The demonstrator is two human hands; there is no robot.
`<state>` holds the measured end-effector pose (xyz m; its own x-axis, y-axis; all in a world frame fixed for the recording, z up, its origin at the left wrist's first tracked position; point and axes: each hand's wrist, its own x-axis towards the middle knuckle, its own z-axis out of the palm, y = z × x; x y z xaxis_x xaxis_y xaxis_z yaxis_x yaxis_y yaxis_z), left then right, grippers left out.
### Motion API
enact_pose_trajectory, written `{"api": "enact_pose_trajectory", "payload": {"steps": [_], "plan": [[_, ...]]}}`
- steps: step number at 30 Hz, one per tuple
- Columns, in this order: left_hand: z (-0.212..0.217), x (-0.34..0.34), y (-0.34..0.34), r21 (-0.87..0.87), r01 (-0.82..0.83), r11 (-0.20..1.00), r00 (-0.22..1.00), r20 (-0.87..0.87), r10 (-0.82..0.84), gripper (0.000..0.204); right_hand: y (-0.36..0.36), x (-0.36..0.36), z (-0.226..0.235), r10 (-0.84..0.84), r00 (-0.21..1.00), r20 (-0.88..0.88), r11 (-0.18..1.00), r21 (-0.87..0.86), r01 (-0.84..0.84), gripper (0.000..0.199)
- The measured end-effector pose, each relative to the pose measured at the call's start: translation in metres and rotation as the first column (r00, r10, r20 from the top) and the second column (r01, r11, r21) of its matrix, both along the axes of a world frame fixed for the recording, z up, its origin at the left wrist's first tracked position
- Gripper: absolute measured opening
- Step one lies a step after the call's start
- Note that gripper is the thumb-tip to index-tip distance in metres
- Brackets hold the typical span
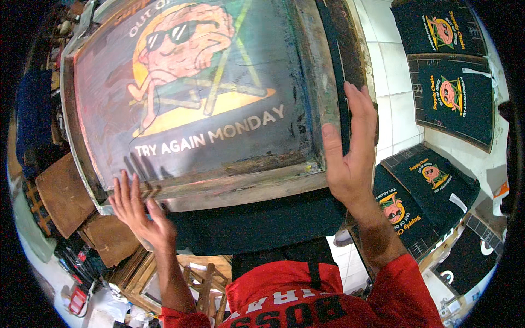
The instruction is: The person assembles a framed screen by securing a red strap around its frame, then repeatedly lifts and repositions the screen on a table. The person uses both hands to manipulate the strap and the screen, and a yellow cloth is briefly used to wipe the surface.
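Observation:
In front of me lies a wooden-framed printing screen [257,188], its mesh stained with ink. Through the mesh shows a pink brain-shaped cartoon figure [180,46] with sunglasses on a deck chair, with lettering around it. My left hand [143,218] rests with fingers spread at the frame's near left corner. At the near right corner, my right hand [353,156] has its thumb against the frame's side rail and its fingers stretched along the outer edge, apart from the thumb. Dark cloth [240,227] sticks out beneath the frame's near edge.
Dark printed fabric pieces [451,95] with the same cartoon lie on boards at the right, with more [432,177] nearer me. Brown boards [65,194] stack at the left. A wooden stool [202,284] stands below. White floor tiles [388,82] run along the right.

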<state>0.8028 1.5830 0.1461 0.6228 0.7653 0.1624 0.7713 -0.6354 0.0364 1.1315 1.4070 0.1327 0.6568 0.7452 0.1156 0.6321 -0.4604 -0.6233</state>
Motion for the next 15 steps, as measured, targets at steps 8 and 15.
{"api": "enact_pose_trajectory", "payload": {"steps": [8, 15], "plan": [[-0.014, 0.032, -0.014, 0.009, 0.022, 1.000, 0.999, -0.046, -0.022, 0.061, 0.003, 0.005, -0.013, 0.027, 0.998, -0.056, 0.998, 0.064, -0.023, 0.057], [-0.018, -0.045, -0.021, -0.070, -0.159, 0.985, 0.923, 0.344, 0.173, 0.067, -0.026, 0.030, -0.017, -0.139, 0.965, -0.224, 0.962, 0.200, 0.185, 0.052]]}}
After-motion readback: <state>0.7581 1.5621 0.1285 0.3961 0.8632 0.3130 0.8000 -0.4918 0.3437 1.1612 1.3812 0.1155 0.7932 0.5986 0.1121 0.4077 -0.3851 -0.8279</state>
